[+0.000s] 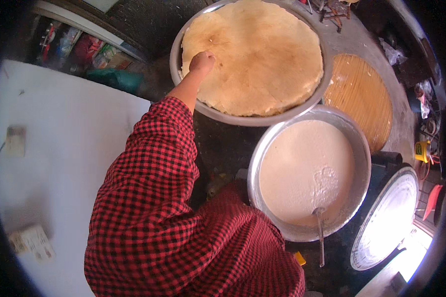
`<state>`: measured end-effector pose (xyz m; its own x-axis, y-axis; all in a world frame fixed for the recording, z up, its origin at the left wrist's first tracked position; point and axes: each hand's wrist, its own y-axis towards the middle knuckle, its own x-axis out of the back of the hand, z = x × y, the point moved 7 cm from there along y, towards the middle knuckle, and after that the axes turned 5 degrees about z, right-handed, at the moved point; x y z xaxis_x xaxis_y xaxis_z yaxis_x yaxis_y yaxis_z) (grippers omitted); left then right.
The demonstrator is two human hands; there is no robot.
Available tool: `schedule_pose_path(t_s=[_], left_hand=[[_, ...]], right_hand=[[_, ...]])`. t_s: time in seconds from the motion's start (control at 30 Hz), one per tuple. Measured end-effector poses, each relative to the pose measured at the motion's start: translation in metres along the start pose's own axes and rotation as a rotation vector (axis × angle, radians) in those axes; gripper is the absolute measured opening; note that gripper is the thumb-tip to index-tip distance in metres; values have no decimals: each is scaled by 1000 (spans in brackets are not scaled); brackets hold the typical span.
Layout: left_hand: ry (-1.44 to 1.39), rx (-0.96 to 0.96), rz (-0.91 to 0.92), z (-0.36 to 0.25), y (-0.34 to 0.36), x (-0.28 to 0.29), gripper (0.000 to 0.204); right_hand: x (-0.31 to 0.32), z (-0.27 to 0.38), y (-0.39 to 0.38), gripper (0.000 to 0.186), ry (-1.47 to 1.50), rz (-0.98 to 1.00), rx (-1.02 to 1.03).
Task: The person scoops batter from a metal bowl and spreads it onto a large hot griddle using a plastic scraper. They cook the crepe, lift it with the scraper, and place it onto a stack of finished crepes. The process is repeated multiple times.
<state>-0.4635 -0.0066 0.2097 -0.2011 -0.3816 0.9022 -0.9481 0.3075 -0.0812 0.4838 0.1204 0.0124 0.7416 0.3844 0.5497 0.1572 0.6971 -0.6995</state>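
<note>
My left hand [202, 63] reaches out over the left part of a large round flatbread [262, 59]. Its fingers are curled closed, and whatever they may pinch is hidden. The flatbread is pale with browned patches and nearly fills a wide metal basin [218, 117]. Below and to the right stands a second metal basin [360, 183] of pale, creamy batter [302, 163], bubbly near its right side. A metal ladle [320, 237] rests in that batter, its handle leaning over the near rim. My right hand is out of sight.
A round slatted mat [360, 99] lies right of the basins. A round, whitish griddle-like disc [387, 220] tilts at the lower right. On the left stretches a white surface [69, 163] with papers. A yellow bucket [422, 150] stands at the far right.
</note>
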Motion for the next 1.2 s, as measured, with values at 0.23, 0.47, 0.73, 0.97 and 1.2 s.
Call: schedule_pose_path(t_s=[0.23,0.47,0.73,0.97,1.2], left_hand=[[212,27,19,32,89,2,21],[348,-156,-122,24,122,-11,17],[485,-89,-16,27,144,-29,20],[458,-46,-35,31,146,-31,21],[-465,16,-60,45,97,-15,14]], right_hand=[[-26,50,-23,26,-186,-11,25],[-25,64,-40,26,-300,-28,34],[0,37,-56,27,-369,-43,85],[27,-10,-53,27,-274,23,150],[-1,9,-53,38,-440,47,36]])
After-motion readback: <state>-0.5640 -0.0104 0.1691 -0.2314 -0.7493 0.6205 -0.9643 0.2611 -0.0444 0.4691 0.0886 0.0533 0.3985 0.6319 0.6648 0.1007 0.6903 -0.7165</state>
